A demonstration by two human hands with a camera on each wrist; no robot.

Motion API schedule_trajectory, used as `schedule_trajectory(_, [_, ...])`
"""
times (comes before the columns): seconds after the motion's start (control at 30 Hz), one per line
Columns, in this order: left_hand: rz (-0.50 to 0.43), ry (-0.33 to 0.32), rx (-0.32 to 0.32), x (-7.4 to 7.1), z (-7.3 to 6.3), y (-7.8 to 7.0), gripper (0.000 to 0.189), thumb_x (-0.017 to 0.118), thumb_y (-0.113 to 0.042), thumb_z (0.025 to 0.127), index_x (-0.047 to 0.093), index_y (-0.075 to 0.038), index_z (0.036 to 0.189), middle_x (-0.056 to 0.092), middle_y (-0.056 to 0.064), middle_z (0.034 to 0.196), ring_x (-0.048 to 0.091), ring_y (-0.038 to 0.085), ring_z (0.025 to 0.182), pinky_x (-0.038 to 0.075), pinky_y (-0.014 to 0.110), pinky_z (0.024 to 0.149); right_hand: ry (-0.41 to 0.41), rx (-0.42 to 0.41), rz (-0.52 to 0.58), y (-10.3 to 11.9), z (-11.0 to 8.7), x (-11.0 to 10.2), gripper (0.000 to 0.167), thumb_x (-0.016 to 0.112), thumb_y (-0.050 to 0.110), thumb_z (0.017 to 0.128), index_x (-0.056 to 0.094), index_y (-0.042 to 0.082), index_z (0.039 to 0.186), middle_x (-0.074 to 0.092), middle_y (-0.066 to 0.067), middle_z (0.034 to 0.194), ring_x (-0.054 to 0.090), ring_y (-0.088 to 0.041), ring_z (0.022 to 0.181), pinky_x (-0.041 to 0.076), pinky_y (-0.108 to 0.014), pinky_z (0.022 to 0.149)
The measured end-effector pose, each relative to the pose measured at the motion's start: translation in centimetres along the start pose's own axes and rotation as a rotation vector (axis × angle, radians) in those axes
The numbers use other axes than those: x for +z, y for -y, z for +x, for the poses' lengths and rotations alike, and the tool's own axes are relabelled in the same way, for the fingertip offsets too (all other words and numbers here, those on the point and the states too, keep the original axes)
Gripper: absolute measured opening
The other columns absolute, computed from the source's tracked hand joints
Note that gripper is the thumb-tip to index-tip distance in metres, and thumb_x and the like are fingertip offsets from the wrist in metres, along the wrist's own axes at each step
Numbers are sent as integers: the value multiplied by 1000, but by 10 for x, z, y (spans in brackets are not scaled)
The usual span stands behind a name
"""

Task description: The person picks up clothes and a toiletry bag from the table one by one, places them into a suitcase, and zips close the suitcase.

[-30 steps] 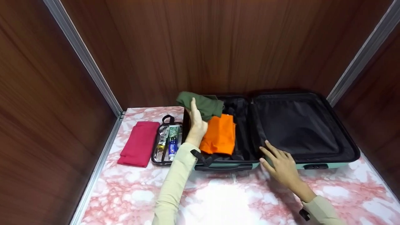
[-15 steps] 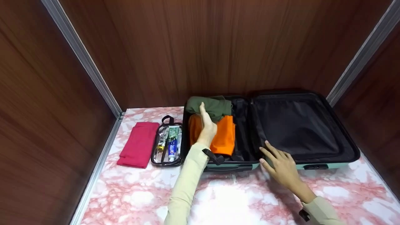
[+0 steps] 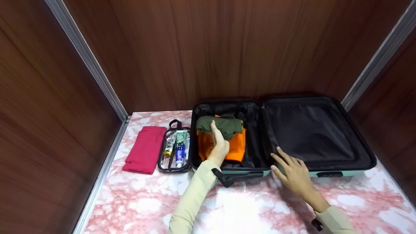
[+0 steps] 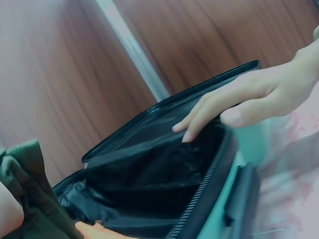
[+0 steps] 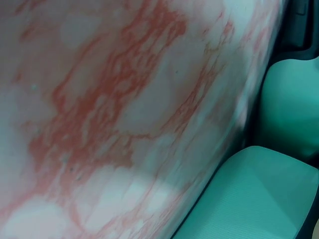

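My left hand (image 3: 220, 146) grips a folded dark green garment (image 3: 224, 125), thumb on top and fingers hidden beneath. It is over an orange folded garment (image 3: 239, 148) in the left half of an open mint-green suitcase (image 3: 253, 133). In the left wrist view the green garment (image 4: 30, 194) shows at the lower left, beside part of the hand. My right hand (image 3: 292, 174), fingers spread and relaxed, rests at the suitcase's front edge near the hinge between the halves. The right wrist view shows only the suitcase's green shell (image 5: 249, 199) and the tabletop.
A folded pink cloth (image 3: 144, 149) lies at the left on the marbled table (image 3: 146, 208). Between it and the suitcase is a clear black-edged pouch (image 3: 161, 149) with a toothpaste tube (image 3: 179, 154) inside. Wood-grain panels (image 3: 214, 48) stand behind and at both sides.
My left hand has brought the green garment right and then toward me, from the suitcase's back left corner to over the orange garment. The right hand has stayed in place.
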State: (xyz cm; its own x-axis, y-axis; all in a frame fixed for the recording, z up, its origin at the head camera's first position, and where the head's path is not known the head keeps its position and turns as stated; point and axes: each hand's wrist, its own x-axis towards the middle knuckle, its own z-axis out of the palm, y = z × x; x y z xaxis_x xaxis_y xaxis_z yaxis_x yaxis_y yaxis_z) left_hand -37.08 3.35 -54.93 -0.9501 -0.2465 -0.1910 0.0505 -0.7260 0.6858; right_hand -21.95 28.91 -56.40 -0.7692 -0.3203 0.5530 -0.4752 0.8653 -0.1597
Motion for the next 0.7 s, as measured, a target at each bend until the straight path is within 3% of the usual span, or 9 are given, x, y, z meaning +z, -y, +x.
schedule_trajectory(0.17, [8,-50,-57,12,-45,-25,60,35,-50,105,29,-20,157,10,8,165,10,28,149,11,50,117,5,3,1,-1,0,-1,50,64,39,95,58,20,140,45,-6,151,59,-36,114,42,-60,90])
schedule_trajectory(0.23, [20,-60,-78,12,-54,-27,61,34,-49,105,28,-18,157,10,10,164,10,30,149,11,51,117,7,5,2,-1,0,-1,50,64,39,95,58,20,140,45,-6,151,59,-36,114,42,-60,90])
schedule_trajectory(0.33, [-8,-79,-139,11,-60,-28,62,33,-45,106,24,-13,158,13,14,163,11,32,149,11,50,118,8,6,4,-1,1,-1,50,64,39,95,58,20,140,45,-7,151,58,-36,115,42,-60,91])
schedule_trajectory(0.47, [-114,-143,-230,11,-66,-27,61,34,-37,107,21,-2,156,19,19,160,16,34,147,12,48,118,11,8,7,1,0,-1,51,64,39,94,58,20,141,45,-7,151,59,-37,113,41,-60,92])
schedule_trajectory(0.63, [-38,-253,-263,9,-81,-31,70,39,-37,106,6,-4,158,14,22,161,13,38,147,14,51,117,11,6,6,1,0,0,51,64,40,94,58,21,141,45,-6,151,59,-37,113,42,-60,92])
schedule_trajectory(0.7, [25,-285,-271,5,-78,-27,70,39,-37,106,4,-4,158,15,23,160,15,39,146,18,50,116,9,6,7,1,0,-1,51,64,39,94,58,21,141,44,-6,151,59,-37,113,42,-60,92])
